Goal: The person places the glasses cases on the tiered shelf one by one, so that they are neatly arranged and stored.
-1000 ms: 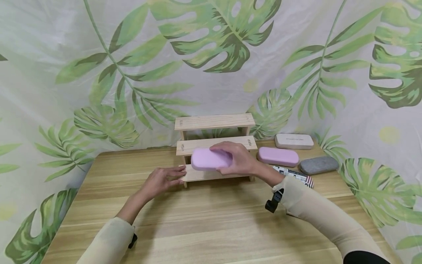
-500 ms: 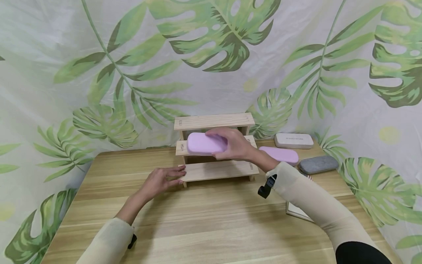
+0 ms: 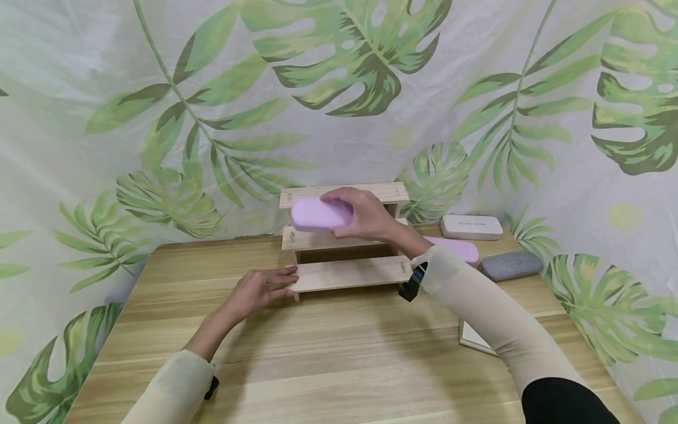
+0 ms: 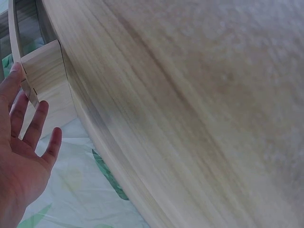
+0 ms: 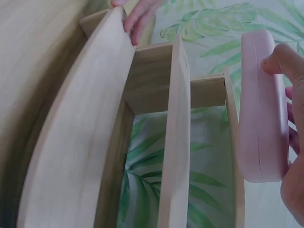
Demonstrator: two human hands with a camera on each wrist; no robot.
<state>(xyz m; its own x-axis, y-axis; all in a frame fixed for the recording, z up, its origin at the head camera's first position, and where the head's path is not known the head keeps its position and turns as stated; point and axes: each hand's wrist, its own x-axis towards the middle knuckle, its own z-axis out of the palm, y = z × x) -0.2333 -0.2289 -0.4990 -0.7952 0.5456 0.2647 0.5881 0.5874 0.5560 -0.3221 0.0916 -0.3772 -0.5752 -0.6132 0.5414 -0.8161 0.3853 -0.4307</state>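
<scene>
In the head view, your right hand (image 3: pixel 365 215) is near the centre of the frame, gripping one end of a pink case (image 3: pixel 318 215). Your thumb and fingers are bent around opposite sides of it, spread only as wide as the case. Seen there, the case lies across the front of the top step and part of the middle step of the wooden shelf (image 3: pixel 344 274). In the right wrist view it stands lengthwise at the right of the frame, with a seam running along its side, and overlaps the edge of the top plank; you cannot tell whether the two touch.

Your left hand (image 3: pixel 265 288), left of centre in the head view, has its fingers extended and loosely apart, with fingertips touching the left end of the lowest step. In the left wrist view that hand is at the left edge, with gaps between the fingers.

At the right of the head view, a second pink case (image 3: pixel 459 248) is partly hidden by your right sleeve (image 3: pixel 477 306). A white case (image 3: pixel 471 227) lies behind it and a grey case (image 3: pixel 511 265) beside it, all on the wooden table (image 3: pixel 318 353).
</scene>
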